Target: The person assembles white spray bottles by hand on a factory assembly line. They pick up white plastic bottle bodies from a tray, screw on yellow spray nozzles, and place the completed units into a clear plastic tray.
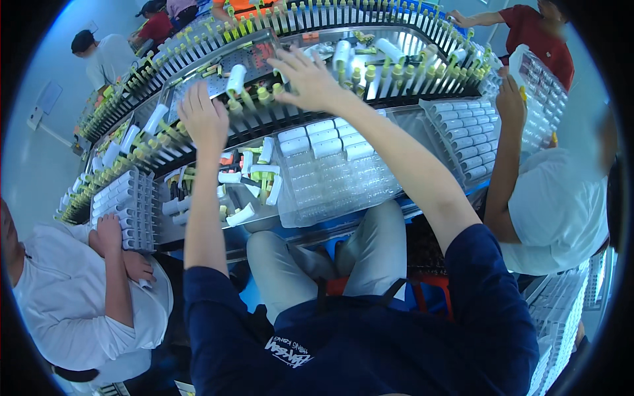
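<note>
My left hand (203,117) is over the near side of a curved row of upright holders with yellow-green tips (265,94). Its fingers are stretched out and I see nothing in them. Further right, my right hand (307,80) reaches across the same row, fingers spread and holding nothing visible. Its thumb is close to one of the tips. Between my hands a white cylindrical shell (236,78) sits tilted on a holder. More white shells (341,54) stand or lie beyond my right hand.
Before me lies a clear plastic tray (317,198), white shells along its far end. Left of it, a metal tray (261,212) carries loose white, green and orange parts. Filled shell trays stand at left (125,198) and right (465,135). Co-workers sit on both sides; one lifts a clear tray (538,92).
</note>
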